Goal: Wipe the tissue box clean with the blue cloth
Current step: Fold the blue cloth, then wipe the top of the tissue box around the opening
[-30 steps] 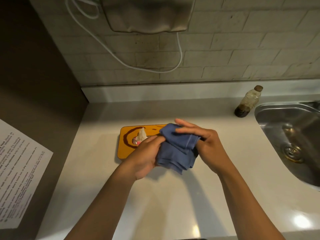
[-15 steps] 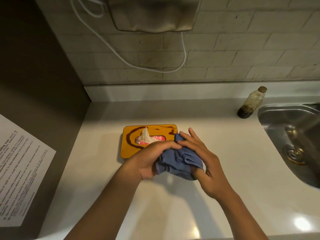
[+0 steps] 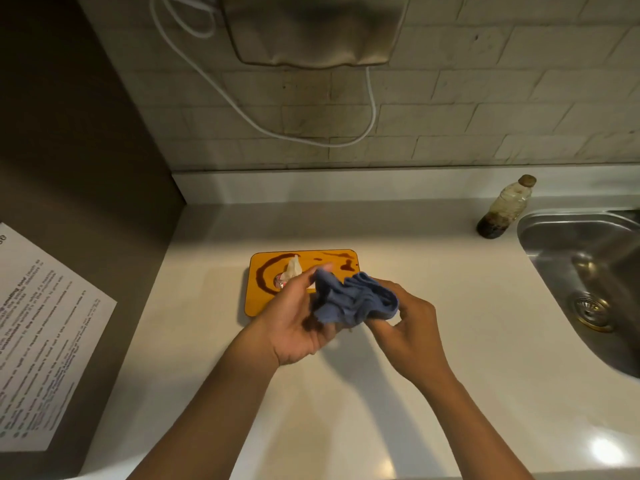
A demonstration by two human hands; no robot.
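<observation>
An orange tissue box [image 3: 263,296] lies flat on the white counter, smeared with dark brown streaks, a white tissue sticking out of its slot. The bunched blue cloth [image 3: 353,297] is held just above the box's near right corner. My left hand [image 3: 294,323] pinches the cloth's left end, palm turned up. Gripping its right end from the side is my right hand [image 3: 410,323]. Both hands and the cloth hide the box's near right part.
A steel sink [image 3: 588,271] is set into the counter at the right. A grimy bottle [image 3: 502,209] with dark liquid stands by its far left corner. A printed sheet [image 3: 41,341] hangs on the brown panel at the left. A cable loops down the tiled wall.
Both hands have turned and drawn slightly apart, re-bunching the cloth between them. My left palm now faces up. The box has not moved.
</observation>
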